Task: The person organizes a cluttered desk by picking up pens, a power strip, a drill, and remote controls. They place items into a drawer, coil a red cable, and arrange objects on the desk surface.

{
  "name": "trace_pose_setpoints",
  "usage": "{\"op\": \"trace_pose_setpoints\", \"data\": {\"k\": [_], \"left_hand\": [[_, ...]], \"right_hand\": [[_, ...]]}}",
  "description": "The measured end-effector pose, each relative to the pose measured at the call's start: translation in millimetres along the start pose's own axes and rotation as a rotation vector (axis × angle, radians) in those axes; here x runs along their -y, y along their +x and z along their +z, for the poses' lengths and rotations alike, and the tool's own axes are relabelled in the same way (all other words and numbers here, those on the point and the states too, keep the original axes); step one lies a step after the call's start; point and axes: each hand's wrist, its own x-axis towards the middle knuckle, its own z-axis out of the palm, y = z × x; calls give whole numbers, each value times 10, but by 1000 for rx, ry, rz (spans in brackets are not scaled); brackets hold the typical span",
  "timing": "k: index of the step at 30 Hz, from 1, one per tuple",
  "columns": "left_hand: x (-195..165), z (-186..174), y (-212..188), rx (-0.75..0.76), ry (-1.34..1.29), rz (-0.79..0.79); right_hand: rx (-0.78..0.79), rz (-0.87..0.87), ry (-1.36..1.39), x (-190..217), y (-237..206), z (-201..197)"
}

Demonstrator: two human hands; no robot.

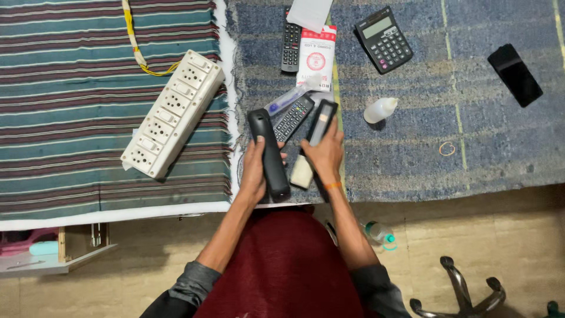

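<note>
Two remotes are in hand right now, both held at the near edge of the blue-grey woven mat point(412, 147). The left hand point(254, 174) is wrapped around a black remote point(269, 154) turned back-side up, so you see its smooth curved shell and no buttons; the thumb is hooked over the top of it and the fingers are curled under. The right hand point(325, 156) is closed on a slimmer remote with a cream back point(312, 144), fingers pressed over its middle while its dark end pokes out toward the far side. The two remotes sit just beside each other, nearly parallel, tilted a bit.

Wedged between them, lying flat on the mat, is a third remote with its buttons facing up point(293, 118), and touching its far end is a pen with a blue cap point(286, 99). Further out you've got another black remote point(291, 41) next to a red and white packet point(316, 58), with a white paper point(310, 13) overlapping the packet's top. A dark calculator point(384, 39) is off to the right of that, a small white squeeze bottle point(379, 110) lies on its side, plus a rubber band point(447, 148) and a black phone point(515, 75) well apart near the edge.

On the striped cloth point(76, 88) to the left sits a white multi-socket power strip point(173, 113) with a yellow cord point(136, 44).
</note>
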Motion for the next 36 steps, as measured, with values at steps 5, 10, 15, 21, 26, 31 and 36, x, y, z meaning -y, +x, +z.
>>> {"op": "trace_pose_setpoints", "data": {"k": [5,10,15,21,26,31,36], "left_hand": [[163,69,-94,10,-28,-66],[225,44,-227,70,-276,-89],[4,-187,-265,9,-133,49],[-217,-572,-394,1,-374,-65],[-209,-587,-374,-89,-346,18],[-257,-559,-287,-118,-312,-48],[-265,-552,-184,-61,-298,-50]], "right_hand": [[223,28,906,-58,-399,-233],[324,-166,517,409,-704,-243],[214,-263,309,542,-551,-165],[30,-216,150,521,-85,266],[-74,-220,5,618,81,575],[299,92,1017,403,22,236],[663,467,2267,130,-363,-175]]}}
